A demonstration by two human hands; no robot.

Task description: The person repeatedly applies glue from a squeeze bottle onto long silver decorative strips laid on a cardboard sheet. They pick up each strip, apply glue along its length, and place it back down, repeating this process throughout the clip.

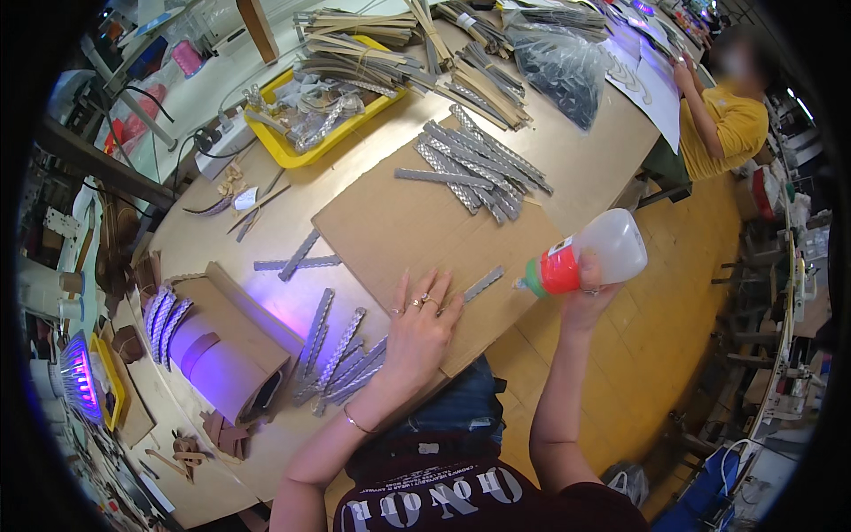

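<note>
Cardboard sheet (381,222), flat, tan and smooth, lies on the pale desk (186,235), and the left hand (424,324) rests palm down over its near part, fingers a little apart. A narrow grey strip (484,283) lies on the sheet by those fingertips, running off toward 2 o'clock; whether the fingers press on its near end cannot be told. Farther out at 2 o'clock from the left hand, the right hand (589,297) is clamped around a squeeze bottle (620,244), held tilted in the air with its tip pointing to 8 o'clock, near the strip's outer end but apart from it. The bottle is translucent, milky plastic with a red band and a green neck; how full it is cannot be told. At 1 o'clock sits a loose pile of grey strips (483,168), some plaited and shiny, others flat and matt. More strips (332,359) fan out between 8 and 9 o'clock, and two plain ones (300,260) cross at 10 o'clock. At 9 o'clock stands a curved brown roll (232,377) with plaited pieces (166,324) on its far side. A yellow tray (288,158) at 11 o'clock holds crumpled clear plastic and braided lengths; beyond the pile at 1 o'clock, a transparent bag (567,75) contains dark grey pieces.
</note>
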